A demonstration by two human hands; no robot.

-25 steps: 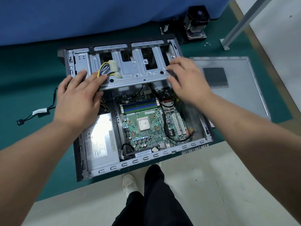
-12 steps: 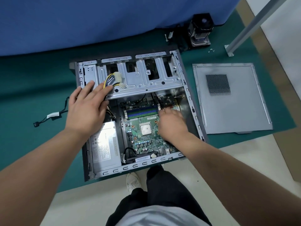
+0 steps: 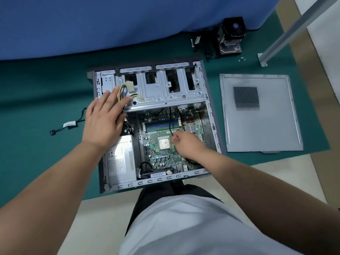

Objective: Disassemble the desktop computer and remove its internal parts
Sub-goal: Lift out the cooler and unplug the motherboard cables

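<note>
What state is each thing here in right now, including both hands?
Computer case: lying flat, open, side removed.
Side panel: off, lying flat beside the case.
Processor: uncovered on the motherboard.
Cooler: out, standing on the mat.
Left hand: flat, fingers straight, on the drive cage.
Right hand: pinching a black cable.

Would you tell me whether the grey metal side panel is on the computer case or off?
Off. The grey metal side panel lies flat on the green mat right of the open case.

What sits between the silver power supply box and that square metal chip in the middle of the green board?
In the head view, a dark metal divider wall and a strip of green motherboard separate the power supply from the chip.
</note>
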